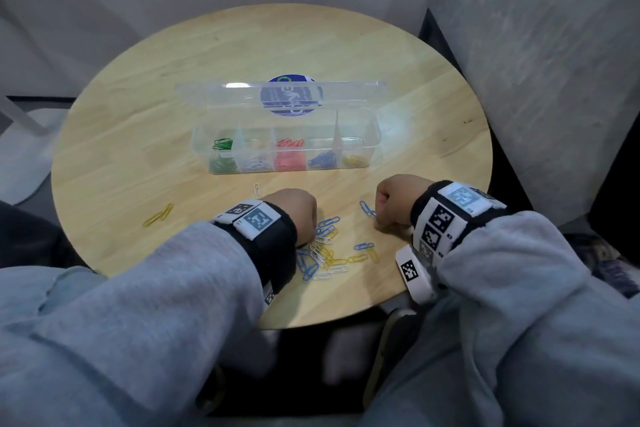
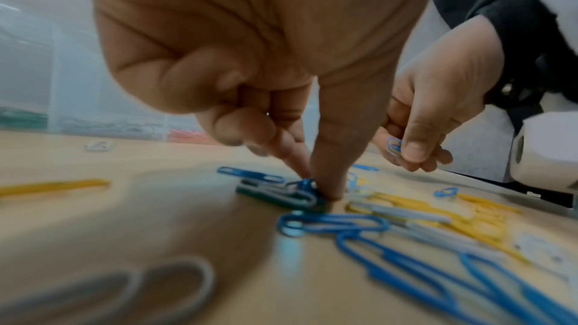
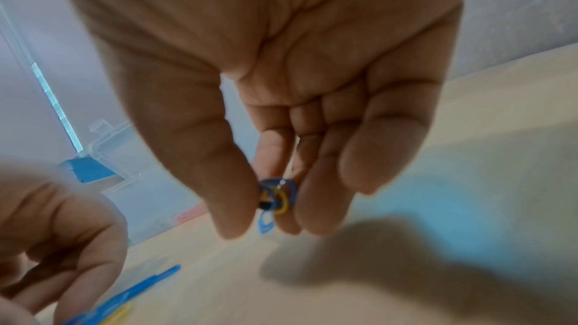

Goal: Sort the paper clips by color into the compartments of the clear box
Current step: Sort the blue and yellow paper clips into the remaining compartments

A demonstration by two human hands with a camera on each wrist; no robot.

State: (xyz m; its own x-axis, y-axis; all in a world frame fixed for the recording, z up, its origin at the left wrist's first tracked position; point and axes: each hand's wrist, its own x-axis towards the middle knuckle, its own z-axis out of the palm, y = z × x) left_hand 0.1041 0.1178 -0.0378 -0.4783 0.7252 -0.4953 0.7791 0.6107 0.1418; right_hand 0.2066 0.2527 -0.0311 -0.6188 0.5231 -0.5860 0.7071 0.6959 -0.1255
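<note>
Sorting station: clear plastic compartment box [image 1: 370, 135] is standing open, label unreadable.
Compartments are holding green, white, red, blue, yellow clips; left hand [image 2: 237, 63] is pinching a blue paper clip [image 2: 305, 185], right hand [image 3: 281, 98] is pinching blue-and-yellow clips [image 3: 277, 197].

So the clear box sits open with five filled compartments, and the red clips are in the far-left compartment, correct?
Not quite. In the head view the clear plastic compartment box is open, but its far-left compartment holds the green paper clips. The red paper clips are in the middle compartment. All five compartments do hold clips.
</note>
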